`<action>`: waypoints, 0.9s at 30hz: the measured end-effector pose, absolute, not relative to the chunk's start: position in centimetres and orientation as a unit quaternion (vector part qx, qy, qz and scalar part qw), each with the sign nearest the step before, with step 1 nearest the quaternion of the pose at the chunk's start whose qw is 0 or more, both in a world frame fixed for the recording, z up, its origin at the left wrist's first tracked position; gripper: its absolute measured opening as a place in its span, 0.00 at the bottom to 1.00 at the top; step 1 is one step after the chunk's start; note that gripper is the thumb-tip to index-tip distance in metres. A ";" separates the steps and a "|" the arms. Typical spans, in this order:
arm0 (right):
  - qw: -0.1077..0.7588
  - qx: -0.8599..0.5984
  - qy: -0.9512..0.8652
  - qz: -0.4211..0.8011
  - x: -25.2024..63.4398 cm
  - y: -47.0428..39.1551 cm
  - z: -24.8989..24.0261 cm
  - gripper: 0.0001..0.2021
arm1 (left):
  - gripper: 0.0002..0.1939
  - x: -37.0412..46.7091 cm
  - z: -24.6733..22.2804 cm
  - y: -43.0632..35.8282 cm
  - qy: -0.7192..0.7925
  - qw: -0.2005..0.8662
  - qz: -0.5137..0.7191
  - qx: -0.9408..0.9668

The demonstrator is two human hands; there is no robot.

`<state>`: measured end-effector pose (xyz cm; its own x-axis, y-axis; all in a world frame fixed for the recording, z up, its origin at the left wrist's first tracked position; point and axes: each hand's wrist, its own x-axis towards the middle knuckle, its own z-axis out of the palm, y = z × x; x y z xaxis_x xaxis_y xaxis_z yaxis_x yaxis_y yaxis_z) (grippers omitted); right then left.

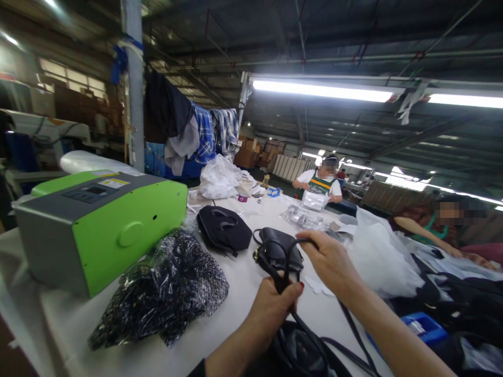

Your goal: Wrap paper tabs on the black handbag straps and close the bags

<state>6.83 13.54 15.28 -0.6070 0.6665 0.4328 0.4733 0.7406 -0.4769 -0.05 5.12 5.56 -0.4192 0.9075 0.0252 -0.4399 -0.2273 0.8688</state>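
Observation:
My left hand (271, 309) is closed around a bundle of thin black straps (286, 262) at the lower centre. To its upper right, my right hand (328, 256) pinches a loop of the same strap between thumb and fingers. Behind the straps a small black bag (275, 235) lies on the white table (239, 324). Another black bag (306, 348) is partly visible below my hands, with straps running across it. Further left rests a flat black bag (223, 228) with a handle on top.
A green and grey machine (129, 225) stands at the left, beside crumpled black patterned plastic (173, 288). White plastic (381, 251), a blue tray (424, 327) and black items lie at the right. Two people work across and to the right.

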 end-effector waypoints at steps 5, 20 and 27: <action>0.315 -0.311 -0.877 0.188 4.8 11.8 15.0 0.16 | 0.23 0.8 5.3 5.3 0.417 0.464 0.724 0.294; 0.278 -0.300 -0.835 0.369 6.7 11.9 12.6 0.27 | 0.18 0.3 5.0 5.7 0.423 0.455 0.746 0.238; 0.137 -0.262 -0.885 0.359 12.5 11.0 7.8 0.15 | 0.22 -1.1 5.0 5.6 0.414 0.443 0.774 0.184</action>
<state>12.48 10.99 7.83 -0.8251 0.5624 0.0543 0.3654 0.6045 -0.7078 -1.14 5.59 4.97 -0.5399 0.8377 -0.0821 -0.5332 -0.2649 0.8034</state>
